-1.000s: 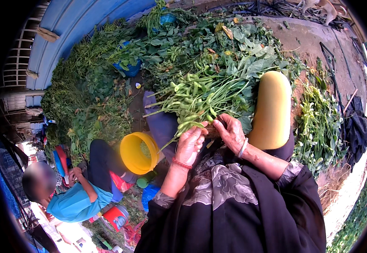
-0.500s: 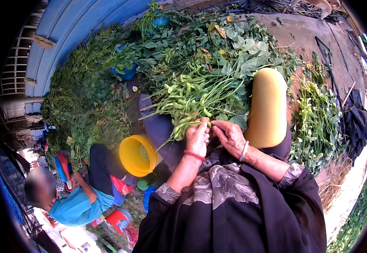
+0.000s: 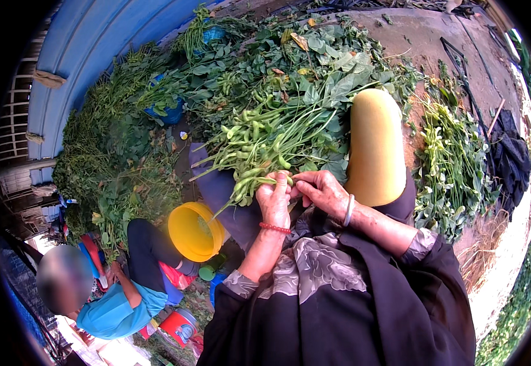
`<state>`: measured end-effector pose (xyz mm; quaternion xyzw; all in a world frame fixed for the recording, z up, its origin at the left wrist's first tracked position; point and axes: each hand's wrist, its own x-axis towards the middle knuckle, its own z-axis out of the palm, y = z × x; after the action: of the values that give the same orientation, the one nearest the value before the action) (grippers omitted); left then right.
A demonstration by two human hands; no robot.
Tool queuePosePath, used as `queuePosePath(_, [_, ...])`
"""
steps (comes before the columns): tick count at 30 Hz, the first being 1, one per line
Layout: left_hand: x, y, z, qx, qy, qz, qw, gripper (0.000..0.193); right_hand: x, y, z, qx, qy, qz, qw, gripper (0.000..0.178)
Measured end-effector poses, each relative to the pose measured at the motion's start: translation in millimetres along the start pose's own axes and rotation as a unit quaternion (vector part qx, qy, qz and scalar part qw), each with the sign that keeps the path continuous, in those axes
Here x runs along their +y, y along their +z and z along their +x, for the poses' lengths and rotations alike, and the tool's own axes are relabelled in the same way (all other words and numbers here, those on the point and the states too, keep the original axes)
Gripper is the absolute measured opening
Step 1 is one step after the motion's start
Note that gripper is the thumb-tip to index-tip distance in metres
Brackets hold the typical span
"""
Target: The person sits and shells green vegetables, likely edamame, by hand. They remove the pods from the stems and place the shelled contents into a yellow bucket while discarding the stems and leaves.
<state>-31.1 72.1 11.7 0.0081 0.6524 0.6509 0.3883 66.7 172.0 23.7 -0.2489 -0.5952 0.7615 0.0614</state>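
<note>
My left hand (image 3: 273, 201), with a red bead bracelet at its wrist, is closed round a bean stem (image 3: 247, 186) carrying several green pods. Its thumb and forefinger meet at a green bean pod (image 3: 288, 181). Close beside it, my right hand (image 3: 321, 190) has its thumb and fingertips pinched together at that pod's end; a pale bangle circles this wrist. A bunch of bean plants (image 3: 265, 131) with plump pods and long stems lies just beyond both hands, partly over a dark purple cloth (image 3: 207, 177). A smooth, rounded yellow thing (image 3: 375, 146) rises over my right leg.
A yellow bucket (image 3: 173, 235) stands to the left, near a person in a turquoise top (image 3: 119, 311) whose hand touches greenery. Leafy plants (image 3: 119, 134) heap along a blue wall (image 3: 113, 30). More cut stems (image 3: 451, 165) lie right, beside dark cloth (image 3: 512, 158). A red container (image 3: 179, 326) stands lower left.
The whole view has shifted slightly, so most things sit further left and a little higher. Both hands stay together at the pod.
</note>
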Motion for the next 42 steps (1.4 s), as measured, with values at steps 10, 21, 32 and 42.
queuePosePath(10, [16.2,-8.1,2.4,-0.117,-0.082,-0.031,0.989,0.022,5.7,-7.2,6.8,-0.021,0.175,0.176,0.968,0.018])
queuePosePath(21, [23.4,-18.8,6.5,-0.176,-0.061,0.037,0.982,0.020,2.9,-3.8,6.0,-0.004,0.139,0.168,0.976,0.018])
queuePosePath(32, [19.3,-28.1,9.5,-0.156,-0.103,-0.103,0.977,0.022,-7.9,12.5,2.0,0.082,-0.088,-0.134,0.984,0.021])
queuePosePath(42, [-13.6,-45.2,-16.3,0.017,-0.101,-0.079,0.992,0.019,-1.4,1.8,14.8,0.042,0.010,0.085,0.995,0.020])
